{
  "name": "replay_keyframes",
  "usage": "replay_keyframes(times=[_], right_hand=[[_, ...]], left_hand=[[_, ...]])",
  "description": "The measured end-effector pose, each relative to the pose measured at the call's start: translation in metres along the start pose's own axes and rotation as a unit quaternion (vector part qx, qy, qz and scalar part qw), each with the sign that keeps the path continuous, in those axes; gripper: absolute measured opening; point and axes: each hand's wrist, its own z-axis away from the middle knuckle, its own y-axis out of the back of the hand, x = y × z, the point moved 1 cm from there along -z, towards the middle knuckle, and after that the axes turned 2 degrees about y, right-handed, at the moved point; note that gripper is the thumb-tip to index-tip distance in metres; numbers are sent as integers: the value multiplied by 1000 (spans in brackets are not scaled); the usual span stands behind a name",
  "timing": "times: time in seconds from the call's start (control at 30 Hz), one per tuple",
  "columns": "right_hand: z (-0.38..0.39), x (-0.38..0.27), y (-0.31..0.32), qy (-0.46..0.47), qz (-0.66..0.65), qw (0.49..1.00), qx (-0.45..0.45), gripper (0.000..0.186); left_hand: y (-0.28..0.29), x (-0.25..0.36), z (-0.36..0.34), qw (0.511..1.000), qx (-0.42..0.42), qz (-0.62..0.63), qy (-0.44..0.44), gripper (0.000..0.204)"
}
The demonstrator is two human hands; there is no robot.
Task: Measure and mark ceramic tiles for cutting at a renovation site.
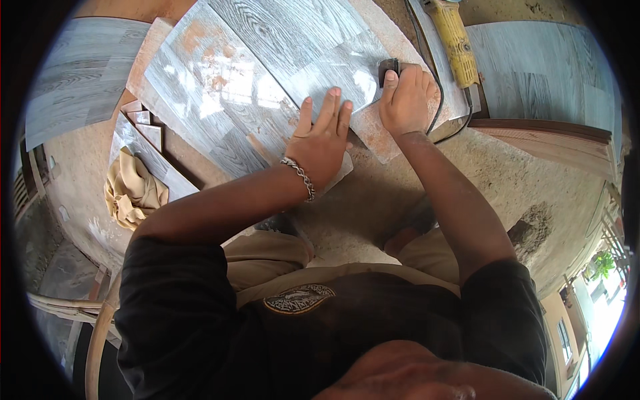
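Crumpled tan cloth (135, 190) at left, dusty tile (197, 87) next. Left hand (317, 148) palm down, fingers spread — tips on grey wood-patterned tile (303, 33). Right hand (407, 107) closed, gripping small dark block (387, 67) by that tile's right edge — yellow grinder (457, 50) lying beyond.

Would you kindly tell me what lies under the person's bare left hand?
The left hand lies over glossy grey wood-patterned panels; the dark seam between them runs up to it. The surface directly beneath the hand is covered and cannot be seen.
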Motion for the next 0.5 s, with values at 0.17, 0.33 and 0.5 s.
replay_keyframes(times=[0.17,0.33,0.5], right_hand=[[-3,-8,1,12,1,1000,12,34],[-1,-19,13,-50,73,995,-47,31],[6,-9,8,-30,43,998,-21,32]], left_hand=[[-4,30,36,989,0,113,-91,71],[23,21,35,967,-60,210,-130,74],[16,-82,4,951,-8,173,255,100]])
